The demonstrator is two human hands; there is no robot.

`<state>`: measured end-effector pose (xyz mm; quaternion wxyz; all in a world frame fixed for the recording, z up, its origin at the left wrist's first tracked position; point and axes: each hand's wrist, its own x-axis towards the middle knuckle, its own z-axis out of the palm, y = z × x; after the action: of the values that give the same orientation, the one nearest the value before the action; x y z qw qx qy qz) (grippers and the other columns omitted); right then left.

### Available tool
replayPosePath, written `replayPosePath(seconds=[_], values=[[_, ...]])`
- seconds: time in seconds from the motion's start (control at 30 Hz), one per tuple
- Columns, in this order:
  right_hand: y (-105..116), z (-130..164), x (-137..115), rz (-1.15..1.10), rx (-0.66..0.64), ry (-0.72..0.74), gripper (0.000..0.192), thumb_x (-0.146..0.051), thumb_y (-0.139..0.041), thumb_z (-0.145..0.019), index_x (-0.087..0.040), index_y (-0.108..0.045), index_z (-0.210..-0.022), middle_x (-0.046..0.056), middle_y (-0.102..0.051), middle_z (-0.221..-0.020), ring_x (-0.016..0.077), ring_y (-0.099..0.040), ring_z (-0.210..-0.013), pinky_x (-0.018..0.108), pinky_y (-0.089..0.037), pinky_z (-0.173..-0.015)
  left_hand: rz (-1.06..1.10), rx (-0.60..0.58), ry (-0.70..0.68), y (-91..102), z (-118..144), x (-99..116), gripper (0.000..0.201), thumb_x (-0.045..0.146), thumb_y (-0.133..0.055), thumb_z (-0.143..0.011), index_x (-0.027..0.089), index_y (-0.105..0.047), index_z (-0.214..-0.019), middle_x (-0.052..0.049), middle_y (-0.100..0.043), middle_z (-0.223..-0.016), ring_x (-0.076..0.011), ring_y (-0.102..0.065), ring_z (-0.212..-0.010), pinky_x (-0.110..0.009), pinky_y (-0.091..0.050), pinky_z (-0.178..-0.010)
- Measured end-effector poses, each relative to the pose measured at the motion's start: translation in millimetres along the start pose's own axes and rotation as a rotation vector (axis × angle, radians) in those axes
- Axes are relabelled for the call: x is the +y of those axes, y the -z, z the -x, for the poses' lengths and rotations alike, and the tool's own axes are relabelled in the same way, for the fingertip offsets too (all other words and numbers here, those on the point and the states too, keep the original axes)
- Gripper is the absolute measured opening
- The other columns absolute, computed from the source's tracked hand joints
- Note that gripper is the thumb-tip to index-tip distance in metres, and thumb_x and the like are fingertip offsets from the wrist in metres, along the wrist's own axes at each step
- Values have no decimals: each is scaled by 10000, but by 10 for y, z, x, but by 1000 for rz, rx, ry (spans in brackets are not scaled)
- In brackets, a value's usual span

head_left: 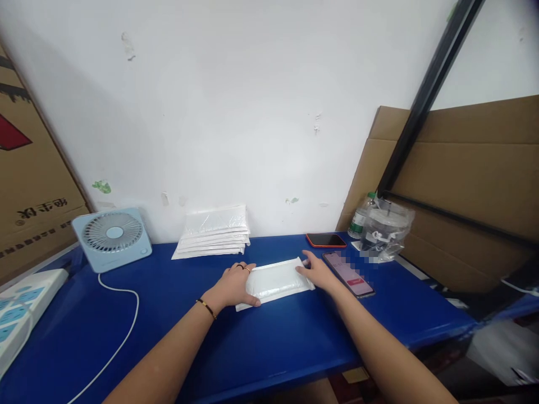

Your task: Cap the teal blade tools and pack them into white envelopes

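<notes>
Scanning left to right: big cardboard box point(29, 185) leaning at the far left edge, white power strip point(21, 311) below it on the blue table point(269, 342). Small light-blue desk fan point(112, 238) stands near the wall, white cable point(122, 314) trailing from it toward the front edge. Stack of white padded mailers point(214, 231) sits against the wall, behind the hands.

Left hand point(236, 285) lies flat, palm down, fingers spread, pressing on the left end of a single white padded mailer point(275, 281); rings on two fingers, thin bracelet point(206, 308) at the wrist. The mailer lies flat at mid-table, slightly skewed, between both hands. Right hand point(316, 271) is also open and flat, fingertips on the mailer's right end. Neither hand is clamped on it, just resting on top.

Just right of the right hand: phone with lit screen point(348, 274) lying flat, close to the wrist. Behind it, dark phone in an orange case point(326, 240), screen off. Farther right, a plastic water bottle point(361, 216) and a clear plastic bag point(385, 229) with white contents, touching each other. Flat cardboard sheets point(463, 185) lean on the wall at right, a black bar point(425, 95) running across them.
</notes>
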<state>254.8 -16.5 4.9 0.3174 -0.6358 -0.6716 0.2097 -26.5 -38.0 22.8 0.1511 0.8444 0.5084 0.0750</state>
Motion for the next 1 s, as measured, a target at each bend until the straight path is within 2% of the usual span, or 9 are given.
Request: replayPosePath(seconds=[0.07, 0.17, 0.3, 0.37, 0.47, 0.57, 0.67, 0.77, 1.0], values=[[-29, -44, 96, -309, -97, -103, 638, -328, -651, -665, -146, -455, -1245, 72, -627, -902, 224, -605, -809, 377, -480, -726, 5, 10, -5, 9, 17, -6, 971, 598, -692, -488, 224, -382, -1329, -137, -483, -1232, -321, -425, -1155, -418, -352, -936], [-65, -12, 77, -747, -151, -123, 610, -252, -694, -606, -177, -478, -1171, 35, -607, -873, 186, -608, -738, 326, -490, -665, 0, 22, -33, 2, 53, 23, 983, 583, -677, -511, 249, -323, -1364, -129, -451, -1274, -325, -392, -1183, -426, -332, -946], [-59, 42, -61, -966, -100, -81, 634, -219, -741, -537, -215, -501, -1124, 23, -597, -886, 175, -599, -700, 303, -492, -610, -20, 47, -4, -93, 61, 154, 1159, 659, -671, -452, 243, -183, -1418, -152, -376, -1357, -360, -293, -1258, -487, -218, -1008], [-59, 42, -87, -974, 5, -54, 619, -226, -758, -521, -221, -522, -1093, 19, -607, -881, 170, -593, -693, 299, -490, -610, -43, 100, 23, -128, 50, 248, 1058, 640, -652, -503, 232, -249, -1393, -151, -453, -1277, -347, -360, -1212, -491, -198, -1012], [-63, 32, -56, -979, 136, -41, 590, -266, -770, -530, -230, -530, -1068, 10, -628, -845, 171, -593, -690, 305, -488, -625, -79, 175, 13, -94, 36, 366, 702, 495, -600, -634, 259, -418, -1270, -97, -566, -1083, -289, -490, -1068, -450, -261, -965], [-54, 25, 17, -968, 100, -94, 531, -313, -762, -550, -205, -544, -1022, 25, -641, -794, 181, -596, -674, 321, -487, -623, -118, 156, 26, 57, 28, 398, 474, 354, -539, -679, 273, -506, -1145, -61, -599, -982, -253, -546, -968, -383, -343, -857], [-34, 15, 94, -823, 42, -145, 433, -340, -734, -574, -170, -593, -946, 27, -629, -742, 166, -570, -634, 311, -468, -602, -203, 105, -6, 294, 23, 364, 424, 291, -531, -648, 270, -546, -1071, -42, -621, -898, -251, -567, -924, -360, -357, -807], [-16, 5, 144, -616, 51, -113, 360, -356, -688, -624, -171, -632, -927, 9, -604, -716, 141, -532, -630, 288, -440, -613, -297, 56, -56, 583, 29, 384, 401, 296, -586, -582, 247, -581, -980, -41, -634, -849, -258, -587, -836, -378, -361, -789], [-3, 49, 117, -508, -12, -15, 412, -423, -628, -689, -179, -622, -1021, 25, -615, -817, 157, -554, -748, 297, -443, -688, -511, -55, -26, 1186, 39, 734, 348, 285, -703, -480, 226, -634, -816, -30, -639, -721, -248, -591, -725, -399, -351, -803]])
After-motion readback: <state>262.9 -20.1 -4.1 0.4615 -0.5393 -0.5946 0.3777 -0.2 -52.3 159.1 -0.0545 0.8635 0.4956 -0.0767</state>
